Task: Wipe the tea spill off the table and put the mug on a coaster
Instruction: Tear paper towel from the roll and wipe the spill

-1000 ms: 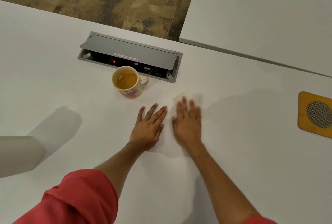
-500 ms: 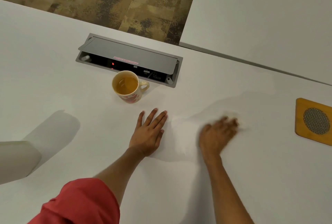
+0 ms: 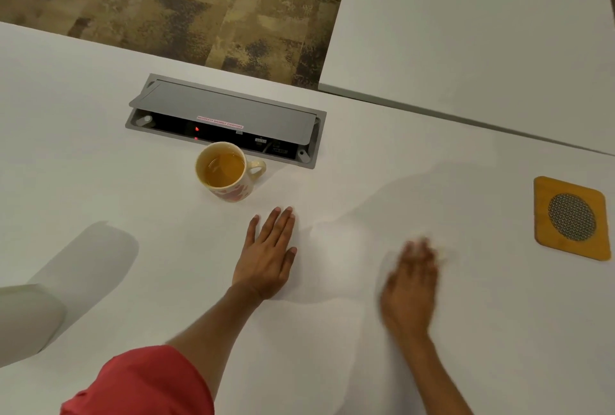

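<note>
Fingers (image 3: 276,225) of left hand (image 3: 266,258) flat, extended on table (image 3: 133,198), holding nothing. Right hand (image 3: 411,288) blurred; grip unclear. Mug (image 3: 223,171) with tea near left hand; coaster (image 3: 570,218) well apart.

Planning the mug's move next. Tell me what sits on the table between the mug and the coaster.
No object does. Between the mug and the coaster the table is bare; the power box sits behind the line, and both hands, left and right, lie nearer the person.
</note>
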